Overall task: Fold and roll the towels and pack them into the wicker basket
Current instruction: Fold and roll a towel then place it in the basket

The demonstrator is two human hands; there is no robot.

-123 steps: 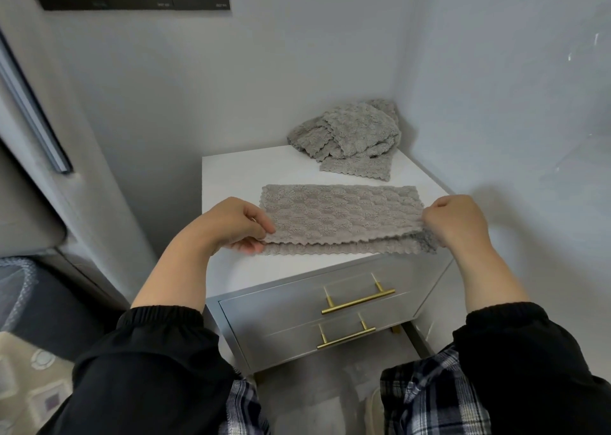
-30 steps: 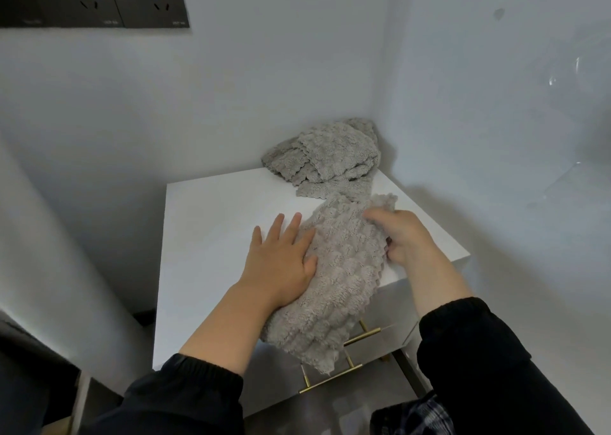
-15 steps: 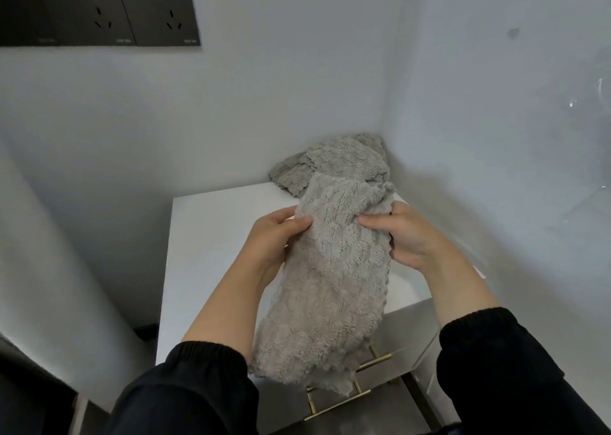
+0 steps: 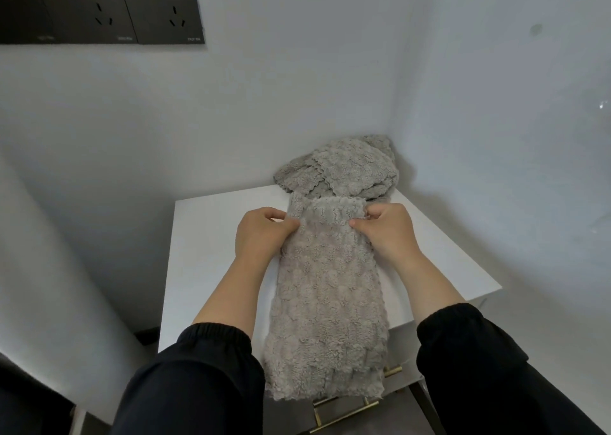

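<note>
A grey textured towel (image 4: pixel 325 302), folded into a long strip, lies lengthwise on the white cabinet top (image 4: pixel 211 242), and its near end hangs over the front edge. My left hand (image 4: pixel 261 232) pinches the far left corner of the strip. My right hand (image 4: pixel 386 229) pinches the far right corner. The far end is turned over into a small fold between my thumbs. A heap of more grey towels (image 4: pixel 344 170) lies in the back right corner of the cabinet. No wicker basket is in view.
The cabinet stands in a corner between white walls, with gold drawer handles (image 4: pixel 350 405) below the towel's hanging end. A dark socket panel (image 4: pixel 99 7) is on the wall at the upper left. My black sleeves fill the bottom of the view.
The towel was held across, then turned lengthwise and lifted. Now it lies flat on the cabinet, and both hands have moved to its far end, pinching the corners.
</note>
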